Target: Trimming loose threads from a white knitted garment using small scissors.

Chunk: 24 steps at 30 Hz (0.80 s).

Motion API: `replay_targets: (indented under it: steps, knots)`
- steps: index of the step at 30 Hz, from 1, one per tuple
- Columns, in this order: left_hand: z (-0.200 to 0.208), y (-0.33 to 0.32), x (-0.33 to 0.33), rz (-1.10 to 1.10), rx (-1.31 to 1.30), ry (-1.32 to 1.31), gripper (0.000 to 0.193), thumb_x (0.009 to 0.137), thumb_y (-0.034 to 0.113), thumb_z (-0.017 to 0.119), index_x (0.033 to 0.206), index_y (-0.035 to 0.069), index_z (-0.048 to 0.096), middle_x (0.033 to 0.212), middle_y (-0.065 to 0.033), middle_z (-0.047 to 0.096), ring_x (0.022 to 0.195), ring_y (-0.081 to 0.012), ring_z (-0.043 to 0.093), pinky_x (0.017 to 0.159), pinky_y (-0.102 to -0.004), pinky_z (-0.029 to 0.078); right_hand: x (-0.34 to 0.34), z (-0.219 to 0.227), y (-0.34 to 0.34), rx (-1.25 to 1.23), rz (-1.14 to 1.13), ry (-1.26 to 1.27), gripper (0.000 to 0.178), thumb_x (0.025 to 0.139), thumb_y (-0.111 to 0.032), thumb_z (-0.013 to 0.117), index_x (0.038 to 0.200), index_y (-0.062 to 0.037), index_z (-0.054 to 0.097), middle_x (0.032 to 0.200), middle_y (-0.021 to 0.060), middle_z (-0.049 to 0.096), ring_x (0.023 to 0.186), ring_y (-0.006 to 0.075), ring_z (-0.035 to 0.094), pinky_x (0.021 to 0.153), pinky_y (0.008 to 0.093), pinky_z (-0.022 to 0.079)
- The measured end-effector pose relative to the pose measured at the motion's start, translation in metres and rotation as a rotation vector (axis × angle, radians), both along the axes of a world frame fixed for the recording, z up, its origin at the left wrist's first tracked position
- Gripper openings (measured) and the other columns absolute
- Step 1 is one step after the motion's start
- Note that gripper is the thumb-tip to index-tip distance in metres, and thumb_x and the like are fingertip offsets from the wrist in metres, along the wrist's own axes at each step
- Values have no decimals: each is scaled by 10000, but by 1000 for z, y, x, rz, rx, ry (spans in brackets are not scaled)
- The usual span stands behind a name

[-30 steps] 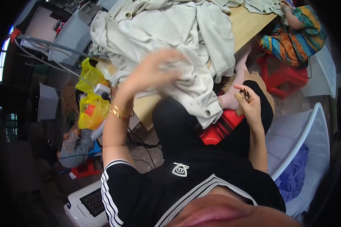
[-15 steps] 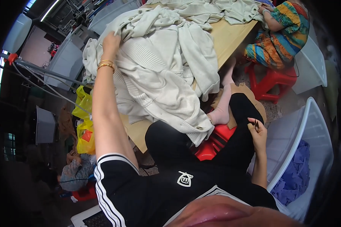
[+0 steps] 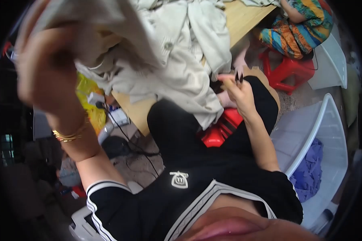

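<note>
Close to the camera at the upper left, my blurred left hand [image 3: 48, 68] grips a raised fold of a cream knitted cardigan [image 3: 136, 40]. The lifted cloth hangs from it to the right. Buttons and ribbed bands show on the cream knitwear [image 3: 181, 76] heaped over the table's near edge, with one end hanging by my knees. Over my right thigh is my right hand [image 3: 242, 96], its fingers closed around small thread snips [image 3: 239, 76]. Two dark pointed blades stick up out of the grip; their other end is hidden in the palm.
The wooden table [image 3: 245, 20] runs away to the upper right. A person in a colourful print [image 3: 305, 28] sits there on a red stool [image 3: 287, 76]. A pale plastic bin [image 3: 326, 120] with purple cloth [image 3: 309, 172] stands at my right. Yellow bags [image 3: 94, 108] and cables [image 3: 126, 136] lie left.
My left hand has come up and toward the camera, lifting cream knit off the heap. My right hand has moved left and forward with the snips, toward the hanging knit.
</note>
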<state>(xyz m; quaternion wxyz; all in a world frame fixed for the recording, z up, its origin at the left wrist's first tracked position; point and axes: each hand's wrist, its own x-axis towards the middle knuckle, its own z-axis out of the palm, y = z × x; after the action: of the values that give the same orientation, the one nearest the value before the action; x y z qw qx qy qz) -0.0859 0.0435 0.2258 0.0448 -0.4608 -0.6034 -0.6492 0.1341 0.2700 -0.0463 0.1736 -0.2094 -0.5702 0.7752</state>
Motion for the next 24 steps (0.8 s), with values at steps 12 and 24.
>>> replay_targets:
  steps: [12,24]
  knots:
    - [-242,-43,79,194,-643,371,628,712,5,740,1313,84,577,1033,-93,653,947,-263,614,897,-366,472,-20,-8,-59,460,207,252,312,884,14,659,1193,-27,660,638,-101,381,572,-5,333,510,198,277]
    - [-257,-69,86,287,-499,303,286,832,72,745,1116,51,725,1110,-118,668,1036,-207,625,924,-315,482,-33,5,-97,1085,233,223,390,779,-73,779,1160,-55,702,747,30,624,581,98,503,535,216,388]
